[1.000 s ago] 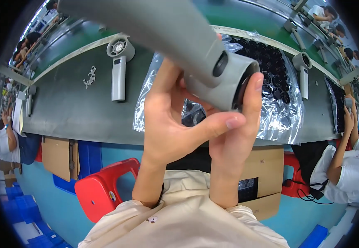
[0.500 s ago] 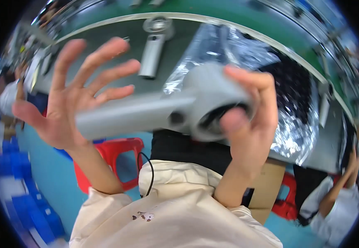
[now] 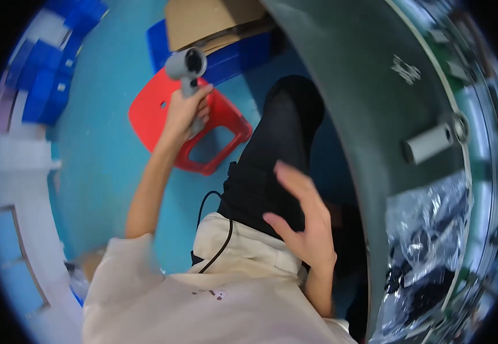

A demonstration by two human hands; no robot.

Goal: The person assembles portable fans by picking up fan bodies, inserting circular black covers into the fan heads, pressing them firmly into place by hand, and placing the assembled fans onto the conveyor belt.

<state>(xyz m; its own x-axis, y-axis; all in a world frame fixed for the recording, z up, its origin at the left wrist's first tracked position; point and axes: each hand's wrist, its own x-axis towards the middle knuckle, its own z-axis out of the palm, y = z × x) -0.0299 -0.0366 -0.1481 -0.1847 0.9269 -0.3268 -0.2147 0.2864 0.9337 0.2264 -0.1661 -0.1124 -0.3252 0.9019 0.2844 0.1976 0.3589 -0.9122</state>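
your left hand (image 3: 183, 117) has the grey fan (image 3: 181, 66) by the handle over the red stool (image 3: 148, 112), not put down yet, right hand (image 3: 311, 235) empty, fingers apart, and another fan (image 3: 430, 143) lies on the bench (image 3: 369, 114)

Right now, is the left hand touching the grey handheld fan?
Touching. The head view shows the left hand wrapped around the handle of the grey handheld fan.

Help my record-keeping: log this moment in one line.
left hand: gripping gray fan | right hand: open, empty | red stool: beneath left hand
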